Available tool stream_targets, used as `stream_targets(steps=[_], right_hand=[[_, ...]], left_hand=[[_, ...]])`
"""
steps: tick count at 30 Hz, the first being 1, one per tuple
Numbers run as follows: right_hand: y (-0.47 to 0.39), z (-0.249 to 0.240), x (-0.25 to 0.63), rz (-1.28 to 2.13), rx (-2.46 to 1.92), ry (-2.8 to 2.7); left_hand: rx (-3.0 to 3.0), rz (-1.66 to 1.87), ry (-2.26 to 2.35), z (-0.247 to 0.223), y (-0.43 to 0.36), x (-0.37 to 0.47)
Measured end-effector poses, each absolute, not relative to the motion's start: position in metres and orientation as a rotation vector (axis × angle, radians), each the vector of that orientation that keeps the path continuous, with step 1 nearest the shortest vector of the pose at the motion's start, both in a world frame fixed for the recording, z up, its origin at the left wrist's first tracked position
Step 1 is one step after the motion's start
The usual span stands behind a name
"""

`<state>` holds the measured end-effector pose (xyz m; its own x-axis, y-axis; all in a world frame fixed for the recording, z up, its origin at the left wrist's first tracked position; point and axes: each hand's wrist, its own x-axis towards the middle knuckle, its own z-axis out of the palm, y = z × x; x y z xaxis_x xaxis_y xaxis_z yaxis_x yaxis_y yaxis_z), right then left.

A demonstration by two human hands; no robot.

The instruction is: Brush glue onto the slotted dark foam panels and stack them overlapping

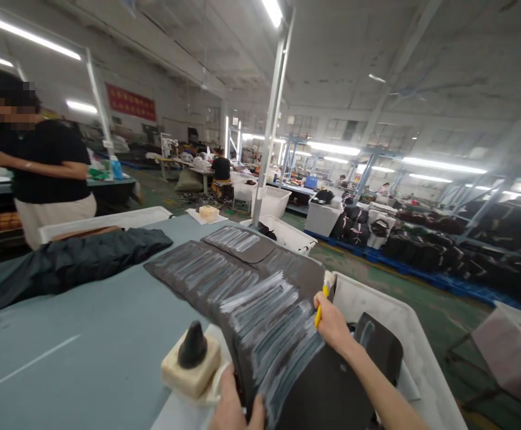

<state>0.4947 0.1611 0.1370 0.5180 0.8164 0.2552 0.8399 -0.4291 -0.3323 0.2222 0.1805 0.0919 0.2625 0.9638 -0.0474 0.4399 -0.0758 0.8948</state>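
Note:
My right hand [333,322] is wrapped around a brush with a yellow handle [319,312]; its pale bristles [329,279] point up near the far right edge of a dark panel [327,382]. White, wet-looking streaks cover much of this panel. At its near left edge, my left hand [238,406] grips the panel between thumb and fingers. Just left of that hand stands a pale yellow block [186,373] with a black rounded knob [193,345] on top. Farther back lie more dark panels [198,272], also streaked white.
Dark gathered fabric [108,257] lies across the left of the blue-grey table [85,358]. A white bin [422,340] stands against the right edge, and a metal post [270,119] rises behind the panels. A person in a black shirt [54,161] stands at the left.

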Motion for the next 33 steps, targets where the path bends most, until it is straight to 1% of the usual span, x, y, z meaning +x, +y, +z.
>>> stream_targets(steps=[3, 7, 11, 15, 19, 23, 33], right_hand=[[0.197, 0.113, 0.571, -0.074, -2.425, -1.389], [0.278, 0.091, 0.670, -0.053, -2.445, -1.505], [0.380, 0.083, 0.748, -0.051, -2.448, -1.629], [0.475, 0.078, 0.797, -0.062, -2.452, -1.726], [0.545, 0.067, 0.827, -0.058, -2.474, -1.772], [0.592, 0.048, 0.847, -0.047, -2.493, -1.797], [0.651, 0.004, 0.874, 0.085, -2.469, -1.829]], left_hand=[[1.650, 0.695, 1.302, 0.073, 0.212, 0.302], [1.559, 0.602, 1.327, 0.059, 0.280, 0.398], [1.471, 0.676, 1.340, 0.055, 0.355, 0.481], [1.445, 0.774, 1.419, 0.037, 0.431, 0.541], [1.416, 0.834, 1.464, 0.008, 0.499, 0.579], [1.278, 0.883, 1.521, -0.018, 0.546, 0.600], [1.194, 0.872, 1.606, -0.056, 0.596, 0.612]])
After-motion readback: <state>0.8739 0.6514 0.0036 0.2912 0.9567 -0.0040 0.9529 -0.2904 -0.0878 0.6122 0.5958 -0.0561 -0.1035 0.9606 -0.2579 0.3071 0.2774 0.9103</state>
